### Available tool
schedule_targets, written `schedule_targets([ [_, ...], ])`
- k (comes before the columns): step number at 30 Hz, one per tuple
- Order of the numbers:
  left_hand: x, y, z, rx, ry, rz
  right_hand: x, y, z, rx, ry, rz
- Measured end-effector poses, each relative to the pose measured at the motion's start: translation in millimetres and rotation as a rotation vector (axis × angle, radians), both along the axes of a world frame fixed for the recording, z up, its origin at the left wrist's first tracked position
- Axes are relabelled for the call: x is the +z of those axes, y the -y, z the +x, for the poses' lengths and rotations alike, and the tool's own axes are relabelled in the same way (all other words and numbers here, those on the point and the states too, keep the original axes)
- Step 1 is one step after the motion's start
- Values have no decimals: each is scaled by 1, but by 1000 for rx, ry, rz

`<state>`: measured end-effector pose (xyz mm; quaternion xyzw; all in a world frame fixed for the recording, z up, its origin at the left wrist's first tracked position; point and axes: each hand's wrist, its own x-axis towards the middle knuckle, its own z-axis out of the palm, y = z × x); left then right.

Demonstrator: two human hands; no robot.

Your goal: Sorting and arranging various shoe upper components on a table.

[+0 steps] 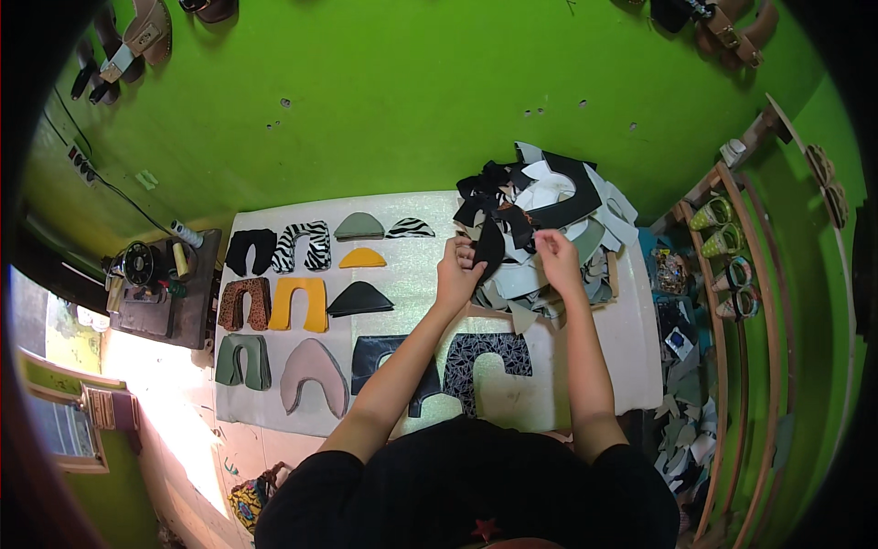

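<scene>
A tall heap of cut material scraps (549,197), mostly black, white and grey, spills over a box at the table's right. My left hand (457,274) reaches the heap's left side, thumb and fingers closed on a curved black scrap (490,247). To its right, my right hand (558,261) has its fingertips pinched together against the heap, beside a small black piece (516,223); what lies between them is too small to make out. Left of the heap, cut shapes are set out in stacks: a zebra-print arch (300,236), a yellow arch (297,304) and a black half-moon piece (360,298).
The white-covered table (320,419) stands against a green wall. Near its front edge lie dark patterned pieces (462,366) under my left forearm. A sewing machine (137,265) is at the left. On the right stand a wooden rack (732,366) with sandals and more scraps (681,430).
</scene>
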<state>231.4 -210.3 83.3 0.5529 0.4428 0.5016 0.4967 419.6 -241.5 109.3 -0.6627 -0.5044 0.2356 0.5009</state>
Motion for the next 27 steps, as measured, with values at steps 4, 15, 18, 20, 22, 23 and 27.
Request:
schedule_targets([
  [4, -4, 2, -2, -97, -90, 55, -4, -41, 8, 2, 68, 50],
  [15, -10, 15, 15, -166, -525, 657, -7, -139, 34, 104, 591, 133],
  [18, -27, 20, 18, -196, -734, 655, -10, -151, 25, 39, 768, 72],
  [20, -31, 23, 16, -219, -701, 595, -19, -161, 21, 86, 891, 37],
  [22, -30, 23, 15, -241, -666, 533, -29, -164, 13, 221, 953, -2],
  [23, -30, 21, 15, -249, -668, 522, -35, -165, 8, 352, 1013, -40],
  [27, -35, 20, 15, -244, -652, 509, -58, -162, -3, 320, 1184, -128],
])
